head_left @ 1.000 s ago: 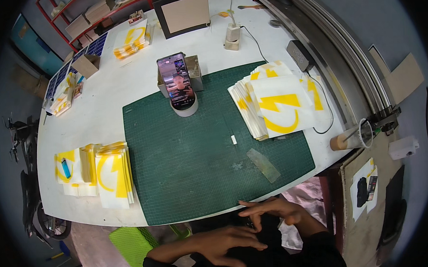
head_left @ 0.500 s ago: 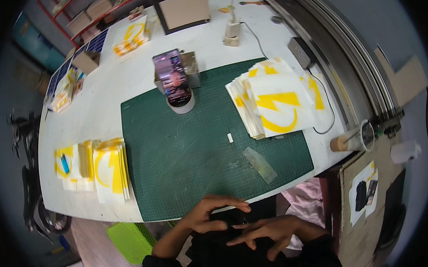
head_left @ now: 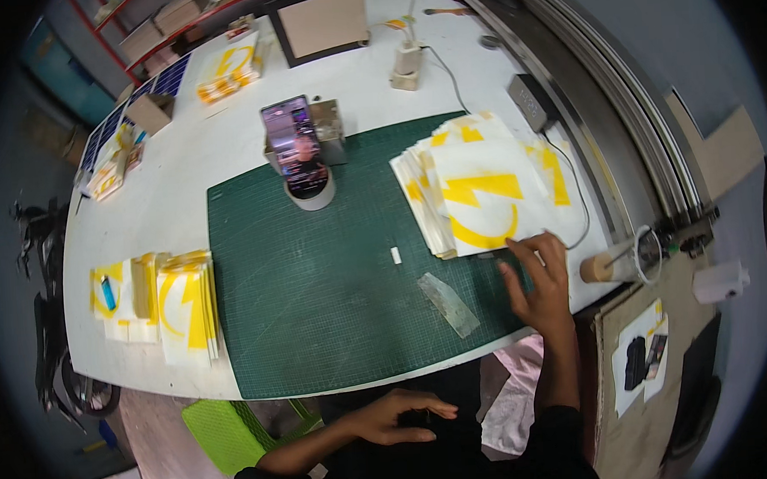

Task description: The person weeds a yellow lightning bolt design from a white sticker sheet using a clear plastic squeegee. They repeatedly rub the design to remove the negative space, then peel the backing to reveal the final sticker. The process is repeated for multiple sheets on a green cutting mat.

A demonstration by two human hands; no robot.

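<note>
My right hand (head_left: 537, 286) reaches over the right part of the green cutting mat (head_left: 317, 285), thumb and fingers apart. Its fingertips are at the near edge of a stack of white sheets with yellow printed shapes (head_left: 485, 205); whether they touch it I cannot tell. My left hand (head_left: 397, 417) hovers in front of the table edge near my lap, fingers stretched and nothing in them. A clear plastic strip (head_left: 449, 305) and a small white piece (head_left: 395, 256) lie on the mat between the hands and the stack.
At the left stand more stacks of yellow-printed sheets (head_left: 185, 308), a blue lighter (head_left: 108, 292) on one. A phone (head_left: 297, 145) leans upright on a round white holder (head_left: 311, 195). Behind the right stack sits a black box-shaped device (head_left: 532, 102) with a cable. An iced drink cup (head_left: 611, 265) is at the right edge.
My right hand has moved up and right from beside the left hand to the near edge of the sheet stack. The left hand has dropped slightly lower.
</note>
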